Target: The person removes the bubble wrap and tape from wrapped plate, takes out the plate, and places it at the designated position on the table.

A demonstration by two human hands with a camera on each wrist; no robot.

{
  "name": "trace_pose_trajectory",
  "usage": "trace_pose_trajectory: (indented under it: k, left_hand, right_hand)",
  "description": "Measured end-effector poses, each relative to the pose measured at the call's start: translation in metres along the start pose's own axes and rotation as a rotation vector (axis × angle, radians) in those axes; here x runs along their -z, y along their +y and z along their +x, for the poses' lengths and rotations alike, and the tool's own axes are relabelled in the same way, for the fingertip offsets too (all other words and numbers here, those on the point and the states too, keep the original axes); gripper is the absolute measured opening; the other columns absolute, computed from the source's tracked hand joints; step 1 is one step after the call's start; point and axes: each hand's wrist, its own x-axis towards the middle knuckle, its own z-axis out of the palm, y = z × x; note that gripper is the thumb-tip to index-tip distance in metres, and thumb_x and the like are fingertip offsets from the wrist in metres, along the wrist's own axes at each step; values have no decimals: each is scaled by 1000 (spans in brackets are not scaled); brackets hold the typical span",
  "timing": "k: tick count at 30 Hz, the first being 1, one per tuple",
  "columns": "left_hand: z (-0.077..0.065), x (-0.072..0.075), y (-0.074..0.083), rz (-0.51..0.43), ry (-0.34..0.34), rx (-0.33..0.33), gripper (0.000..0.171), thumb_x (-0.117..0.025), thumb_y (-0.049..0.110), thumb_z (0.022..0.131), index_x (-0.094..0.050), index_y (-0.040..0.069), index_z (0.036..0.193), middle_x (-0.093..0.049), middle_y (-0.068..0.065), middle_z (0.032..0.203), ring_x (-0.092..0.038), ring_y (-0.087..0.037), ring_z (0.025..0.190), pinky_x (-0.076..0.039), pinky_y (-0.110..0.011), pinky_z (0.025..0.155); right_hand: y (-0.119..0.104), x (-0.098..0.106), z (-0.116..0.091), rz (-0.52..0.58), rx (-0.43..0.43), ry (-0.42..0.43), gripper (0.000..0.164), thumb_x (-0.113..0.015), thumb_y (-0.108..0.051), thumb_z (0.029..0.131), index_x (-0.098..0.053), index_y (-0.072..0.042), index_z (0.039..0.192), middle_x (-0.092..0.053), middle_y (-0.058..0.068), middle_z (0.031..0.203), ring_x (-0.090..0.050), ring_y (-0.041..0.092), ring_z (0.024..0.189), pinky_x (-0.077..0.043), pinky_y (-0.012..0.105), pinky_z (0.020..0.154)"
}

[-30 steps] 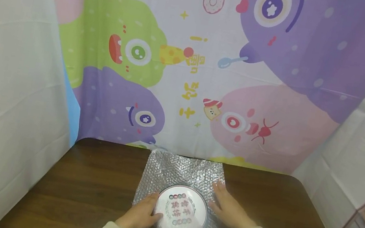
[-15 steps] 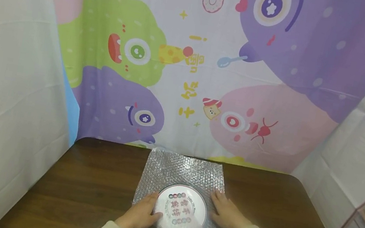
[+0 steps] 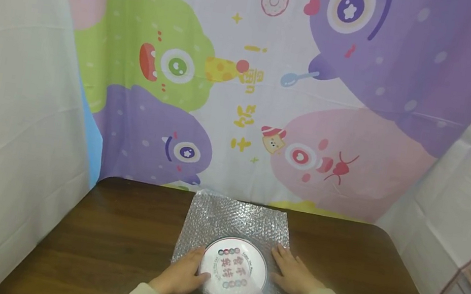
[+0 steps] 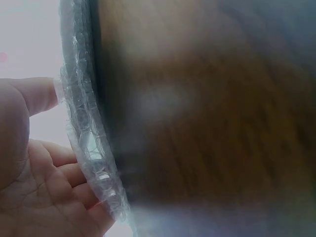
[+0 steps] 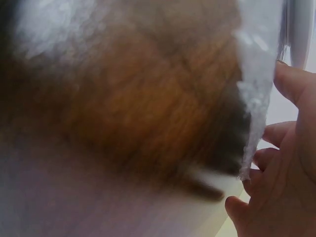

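Note:
A round white plate (image 3: 231,264) with a dark rim and printed characters lies on a sheet of bubble wrap (image 3: 238,217) in the head view. A flap of the wrap covers the plate's near right part. My left hand (image 3: 181,276) rests at the plate's left edge, thumb spread from the fingers. In the left wrist view its thumb and fingertips touch the edge of the wrap (image 4: 84,108). To the right of the plate, my right hand (image 3: 296,275) lies on the wrap with fingers extended. Its fingertips meet the wrap's edge (image 5: 256,98) in the right wrist view.
Beneath everything is a dark brown wooden table (image 3: 120,231). A cartoon-printed curtain (image 3: 232,167) hangs along its far edge. Pale cloth hangings (image 3: 6,105) stand at both sides.
My right hand has shifted slightly down and settled on the bubble wrap beside the plate. The left hand and the plate have hardly moved.

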Motion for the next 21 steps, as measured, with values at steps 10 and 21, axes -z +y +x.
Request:
trace_pose_trajectory:
  k: [10,21]
  left_hand:
    - [3,0,-5,-39,26,-38,68,-57,32,88,-34,-12,135,-33,-27,142,-28,-43,132,-23,-55,108]
    - [0,5,-4,-59,80,-14,69,-58,35,87,-34,-6,137,-39,-27,138,-38,-42,127,-31,-56,103]
  right_hand:
    - [3,-4,2,-7,-19,-10,66,-50,-40,92,-28,-4,143,-18,19,151,-18,37,138,-16,57,109]
    - [2,-4,1,-12,-17,-2,66,-51,-39,91,-29,-3,143,-20,20,150,-20,38,137,-19,57,109]
